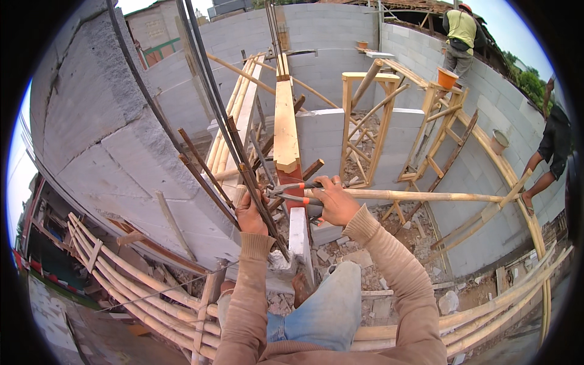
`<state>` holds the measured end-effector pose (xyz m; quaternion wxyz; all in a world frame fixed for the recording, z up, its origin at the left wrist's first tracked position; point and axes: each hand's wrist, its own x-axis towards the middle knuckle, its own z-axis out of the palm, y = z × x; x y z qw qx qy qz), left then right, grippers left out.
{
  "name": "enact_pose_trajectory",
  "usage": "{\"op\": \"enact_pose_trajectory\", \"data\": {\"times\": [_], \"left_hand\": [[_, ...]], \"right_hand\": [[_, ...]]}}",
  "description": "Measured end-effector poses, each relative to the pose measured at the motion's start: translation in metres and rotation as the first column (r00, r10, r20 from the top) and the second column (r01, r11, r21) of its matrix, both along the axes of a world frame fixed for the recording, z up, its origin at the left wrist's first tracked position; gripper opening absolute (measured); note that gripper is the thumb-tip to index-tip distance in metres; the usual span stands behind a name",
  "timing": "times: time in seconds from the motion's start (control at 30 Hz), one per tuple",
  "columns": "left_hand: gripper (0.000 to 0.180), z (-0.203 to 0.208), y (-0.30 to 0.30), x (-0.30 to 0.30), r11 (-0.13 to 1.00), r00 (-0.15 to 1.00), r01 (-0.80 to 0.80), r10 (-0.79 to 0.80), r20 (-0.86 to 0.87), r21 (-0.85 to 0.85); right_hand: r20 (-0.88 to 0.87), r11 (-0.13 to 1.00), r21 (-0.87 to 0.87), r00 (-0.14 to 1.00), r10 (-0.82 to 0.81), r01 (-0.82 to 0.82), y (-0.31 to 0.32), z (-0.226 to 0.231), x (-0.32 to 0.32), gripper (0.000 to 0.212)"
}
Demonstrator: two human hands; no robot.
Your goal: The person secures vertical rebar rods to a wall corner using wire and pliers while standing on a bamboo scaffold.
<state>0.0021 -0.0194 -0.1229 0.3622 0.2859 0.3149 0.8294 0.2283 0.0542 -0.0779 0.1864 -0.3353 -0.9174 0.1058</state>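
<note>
My right hand [333, 202] is closed around the handles of black-and-orange pliers [294, 188]. The jaws point left, toward a bundle of upright steel rebar [247, 173]. My left hand [251, 214] grips that rebar just below and left of the jaws; whether its fingertips also pinch a tie wire is too small to tell. At its foot, the rebar stands at the end of a light block wall [299, 234]. A pale wooden plank [285, 128] runs away from me just beyond the pliers.
Bamboo scaffold poles [152, 298] cross below me. A tall block wall [146, 158] rises close on my left, with rusty bars jutting near my left arm. At right, a person [461, 39] in a yellow vest stands near an orange bucket [447, 78]; another person's leg [541, 170] shows farther right.
</note>
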Motion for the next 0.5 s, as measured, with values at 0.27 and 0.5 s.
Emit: {"op": "enact_pose_trajectory", "data": {"times": [0.27,0.5], "left_hand": [[0.019,0.004,-0.003,0.004,1.0,1.0,-0.002,0.002,-0.005,-0.017],[0.019,0.003,-0.003,0.003,0.999,1.0,-0.019,0.019,-0.002,-0.027]], "right_hand": [[0.044,1.0,0.024,0.999,-0.002,0.001,0.003,0.017,0.001,0.037],[0.037,0.993,0.105,0.998,-0.051,0.047,-0.002,0.033,-0.003,0.025]]}}
